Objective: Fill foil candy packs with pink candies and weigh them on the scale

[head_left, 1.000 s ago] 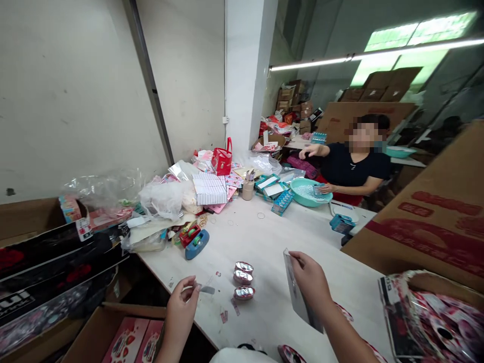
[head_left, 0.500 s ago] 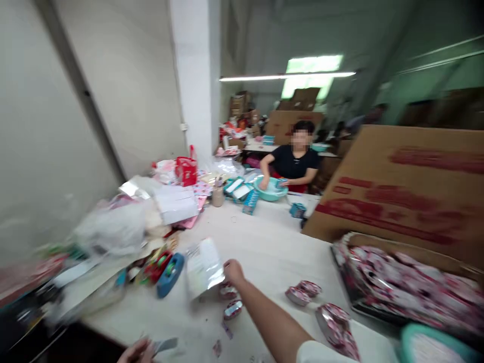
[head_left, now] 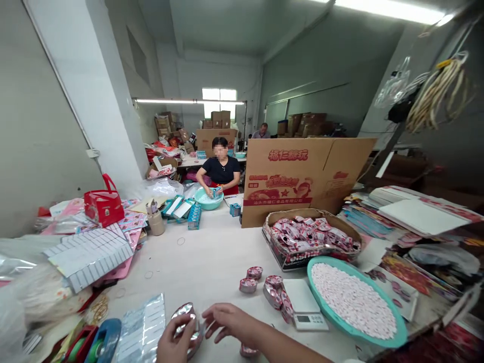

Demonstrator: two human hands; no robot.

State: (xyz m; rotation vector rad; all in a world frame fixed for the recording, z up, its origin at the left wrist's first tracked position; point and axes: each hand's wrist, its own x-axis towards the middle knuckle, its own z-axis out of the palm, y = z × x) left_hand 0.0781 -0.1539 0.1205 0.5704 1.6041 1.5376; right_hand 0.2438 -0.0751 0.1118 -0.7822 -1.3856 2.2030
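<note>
At the bottom middle, my left hand point(head_left: 176, 339) has its thumb and fingers closed on a shiny silver oval pack point(head_left: 185, 311); how many pieces it grips is unclear. Just right of it, my right hand point(head_left: 230, 322) is open, fingers spread, with nothing in it. A clear plastic sheet with white labels point(head_left: 141, 325) lies left of my left hand. Several pink and silver oval packs point(head_left: 273, 292) sit on the table beyond my right hand, and one more pack point(head_left: 248, 350) shows partly below its wrist.
On the right are a small scale point(head_left: 305, 305), a teal basin of white pieces point(head_left: 353, 300) and a carton of pink packs point(head_left: 310, 237) before a cardboard panel point(head_left: 291, 186). Tape dispensers point(head_left: 102, 340) stand lower left. Across the table, a person point(head_left: 221, 169) works at another basin point(head_left: 208, 200).
The view has swung right. My right hand has let go of the label sheet and come back beside my left. My left hand, earlier with a flat grey strip, now grips a silver pack.
</note>
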